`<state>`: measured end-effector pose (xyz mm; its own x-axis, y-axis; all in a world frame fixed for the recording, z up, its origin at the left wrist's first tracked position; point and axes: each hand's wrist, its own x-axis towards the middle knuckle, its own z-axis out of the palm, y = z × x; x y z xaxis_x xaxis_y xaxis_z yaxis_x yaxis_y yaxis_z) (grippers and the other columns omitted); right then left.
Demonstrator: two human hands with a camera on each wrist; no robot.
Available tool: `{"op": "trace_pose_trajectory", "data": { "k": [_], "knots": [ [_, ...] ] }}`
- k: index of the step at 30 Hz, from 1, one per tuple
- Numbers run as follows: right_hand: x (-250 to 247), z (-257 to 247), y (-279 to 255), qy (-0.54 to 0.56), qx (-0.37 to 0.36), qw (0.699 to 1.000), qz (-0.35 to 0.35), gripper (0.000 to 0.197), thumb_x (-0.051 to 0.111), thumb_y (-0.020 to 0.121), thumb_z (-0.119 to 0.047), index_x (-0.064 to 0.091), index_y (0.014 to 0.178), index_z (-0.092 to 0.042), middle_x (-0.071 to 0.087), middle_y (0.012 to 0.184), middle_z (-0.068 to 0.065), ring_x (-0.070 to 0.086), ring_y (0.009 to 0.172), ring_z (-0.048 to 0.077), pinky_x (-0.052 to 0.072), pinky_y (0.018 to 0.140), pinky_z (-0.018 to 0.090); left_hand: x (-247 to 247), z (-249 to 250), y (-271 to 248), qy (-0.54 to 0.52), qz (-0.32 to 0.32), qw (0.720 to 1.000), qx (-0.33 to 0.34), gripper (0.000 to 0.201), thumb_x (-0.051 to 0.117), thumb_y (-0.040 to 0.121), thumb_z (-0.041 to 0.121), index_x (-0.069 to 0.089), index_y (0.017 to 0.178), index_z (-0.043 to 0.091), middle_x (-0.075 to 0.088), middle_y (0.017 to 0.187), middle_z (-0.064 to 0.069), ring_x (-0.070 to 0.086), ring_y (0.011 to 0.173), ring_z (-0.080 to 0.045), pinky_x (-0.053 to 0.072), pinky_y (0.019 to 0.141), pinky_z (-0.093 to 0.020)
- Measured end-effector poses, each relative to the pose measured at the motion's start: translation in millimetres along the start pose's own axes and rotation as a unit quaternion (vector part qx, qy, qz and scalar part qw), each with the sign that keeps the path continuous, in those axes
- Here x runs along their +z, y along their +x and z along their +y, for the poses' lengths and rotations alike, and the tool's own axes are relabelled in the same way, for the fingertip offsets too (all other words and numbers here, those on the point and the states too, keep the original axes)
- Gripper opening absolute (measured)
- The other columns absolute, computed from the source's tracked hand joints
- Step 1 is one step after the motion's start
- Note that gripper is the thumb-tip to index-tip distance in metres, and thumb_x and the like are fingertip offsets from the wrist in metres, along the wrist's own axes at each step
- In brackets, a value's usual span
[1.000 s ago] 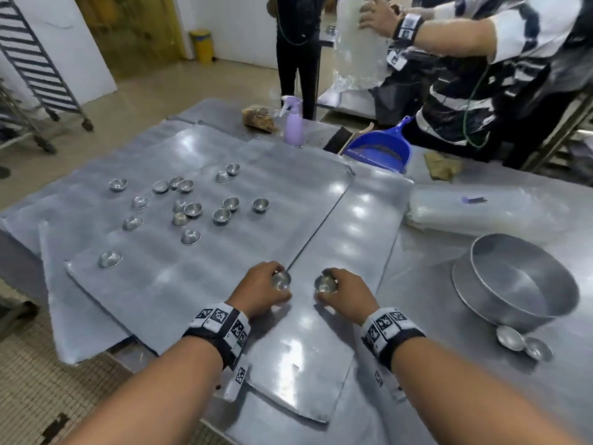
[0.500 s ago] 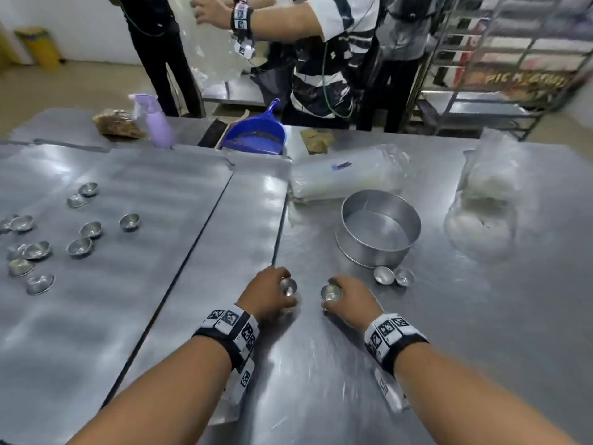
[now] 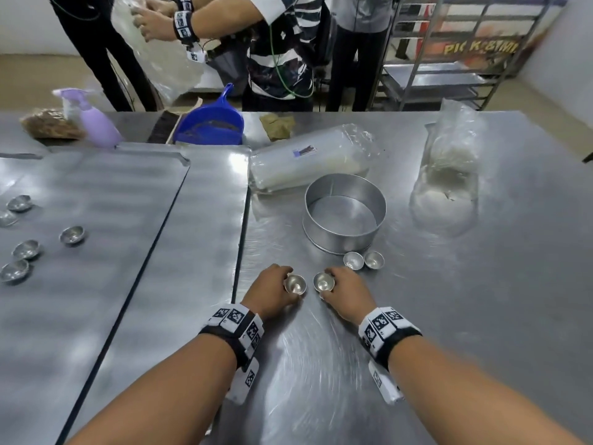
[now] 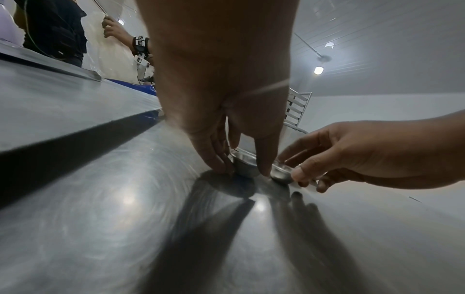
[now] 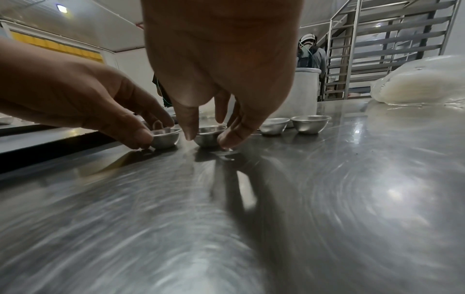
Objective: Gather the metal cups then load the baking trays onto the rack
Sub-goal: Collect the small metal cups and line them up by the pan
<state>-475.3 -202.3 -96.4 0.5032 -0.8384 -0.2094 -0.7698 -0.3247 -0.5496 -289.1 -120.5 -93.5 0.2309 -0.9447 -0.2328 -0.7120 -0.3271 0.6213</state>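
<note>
From the head view: left hand [image 3: 269, 292] gripping a small metal cup [image 3: 295, 284] with curled fingers, right hand [image 3: 346, 289] gripping a second cup [image 3: 323, 282] just beside it, both low on the bare steel table [image 3: 481, 284]; two more cups [image 3: 353, 260] standing side by side just beyond the right hand, near the foot of a round cake tin [image 3: 345, 213]; loose cups [image 3: 72, 234] scattered on the baking trays [image 3: 112, 220] at the left; a blue dustpan [image 3: 210, 123], a lilac spray bottle [image 3: 96, 122] and a rack [image 3: 449, 69] further back. From the left wrist: fingers [image 4: 211, 157] and thumb pinching the cup's [image 4: 245, 166] sides, its base on the table; right hand [image 4: 365, 155] alongside, holding its own cup. From the right wrist: thumb and fingers [image 5: 236, 133] clamped round the cup [image 5: 210, 136], resting on the table; left hand [image 5: 83, 99] holding its cup [image 5: 166, 138] close by; two free cups [image 5: 310, 123] upright behind.
</note>
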Motion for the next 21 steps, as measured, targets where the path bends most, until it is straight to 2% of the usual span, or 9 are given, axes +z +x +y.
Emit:
{"op": "trace_pose_trajectory", "data": {
  "k": [3,5,6,13,17,21],
  "knots": [
    [1.1,1.3,5.7,0.0,-0.005,1.0,0.008,0.038,0.069,0.08,-0.024,0.062,0.117,-0.018,0.061,0.118,0.007,0.058,0.109,0.028,0.044,0.09,0.034,-1.0,3.1,6.3,0.008,0.009,1.0,0.008,0.042,0.078,0.078,0.037,0.069,0.11,0.011,0.062,0.106,-0.006,0.062,0.093,-0.022,0.051,0.087,-0.037],
    [1.9,2.0,10.1,0.0,-0.01,1.0,0.014,0.035,0.068,0.08,-0.024,0.062,0.114,-0.018,0.062,0.116,0.005,0.058,0.108,0.027,0.043,0.088,0.034,-1.0,4.8,11.7,0.017,0.011,1.0,0.017,0.029,0.075,0.078,0.037,0.07,0.095,0.014,0.061,0.095,-0.003,0.06,0.085,-0.02,0.051,0.079,-0.035],
    [1.9,1.9,12.7,-0.001,-0.01,1.0,0.016,0.033,0.068,0.08,-0.024,0.063,0.113,-0.017,0.061,0.116,0.005,0.058,0.108,0.026,0.043,0.087,0.034,-0.7,5.7,14.8,0.018,0.011,1.0,0.02,0.026,0.075,0.079,0.036,0.069,0.092,0.015,0.06,0.093,-0.002,0.06,0.083,-0.02,0.051,0.077,-0.034],
    [-1.5,3.5,27.9,0.006,-0.002,0.999,0.034,0.02,0.064,0.082,-0.024,0.064,0.102,-0.019,0.062,0.114,0.0,0.058,0.105,0.023,0.04,0.078,0.029,2.2,10.2,32.4,0.007,0.015,0.999,0.04,0.02,0.072,0.079,0.034,0.066,0.089,0.018,0.06,0.089,0.0,0.059,0.079,-0.017,0.05,0.073,-0.034],
    [-0.3,10.4,35.2,0.013,0.008,0.999,0.038,0.03,0.064,0.083,-0.026,0.062,0.112,-0.02,0.061,0.12,0.001,0.056,0.11,0.023,0.044,0.085,0.033,3.9,12.3,40.3,0.002,0.016,0.999,0.048,0.021,0.071,0.081,0.034,0.067,0.092,0.017,0.061,0.089,-0.002,0.058,0.081,-0.018,0.048,0.074,-0.033],
    [-1.5,12.3,39.8,0.014,0.009,0.999,0.05,0.035,0.065,0.082,-0.029,0.062,0.114,-0.016,0.062,0.119,0.004,0.057,0.107,0.025,0.047,0.087,0.036,5.5,14.2,45.6,-0.005,0.016,0.998,0.053,0.021,0.071,0.081,0.031,0.066,0.094,0.016,0.061,0.091,-0.003,0.058,0.084,-0.019,0.046,0.074,-0.034]
  ]
}}
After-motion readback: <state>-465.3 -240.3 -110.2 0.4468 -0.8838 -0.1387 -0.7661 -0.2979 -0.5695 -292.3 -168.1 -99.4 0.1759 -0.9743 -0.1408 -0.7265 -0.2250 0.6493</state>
